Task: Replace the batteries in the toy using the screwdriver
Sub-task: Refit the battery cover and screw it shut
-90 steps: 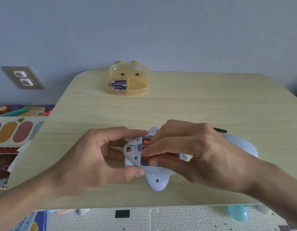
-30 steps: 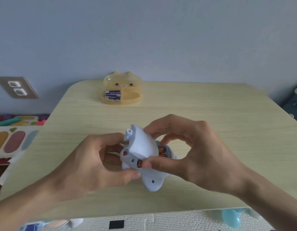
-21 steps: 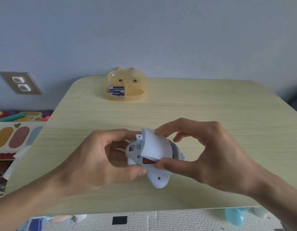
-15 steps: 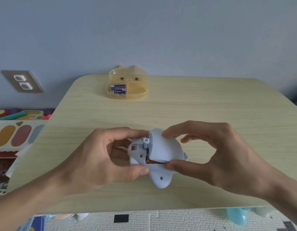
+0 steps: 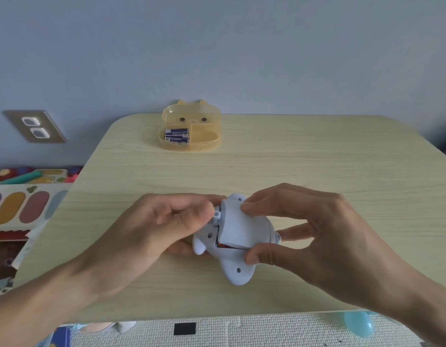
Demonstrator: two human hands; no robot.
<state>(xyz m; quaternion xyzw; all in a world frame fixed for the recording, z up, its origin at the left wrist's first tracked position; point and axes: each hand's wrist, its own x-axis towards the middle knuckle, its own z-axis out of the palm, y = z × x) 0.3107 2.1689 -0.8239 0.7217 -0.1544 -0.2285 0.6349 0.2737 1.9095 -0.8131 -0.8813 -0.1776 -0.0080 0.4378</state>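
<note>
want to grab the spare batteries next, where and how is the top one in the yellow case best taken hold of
Grip the top battery by its two ends, coming straight down from above. It lies flat, lengthwise left to right, in the left compartment of the yellow case. The raised lid stands behind and another battery lies close against its near side, so the long sides look hard to get fingers around. The open top gives the clearest way in.

Two bare forearms enter from the bottom corners and end in two bare hands. The left hand (image 5: 152,229) wears no ring, glove or watch, and no sleeve shows anywhere along its forearm up to the picture's edge. The right hand (image 5: 324,236) is likewise unadorned, its wrist and forearm uncovered. The fingernails that show are short and unpainted. No bracelets, bands, markings or bandages are visible on either arm.
</note>
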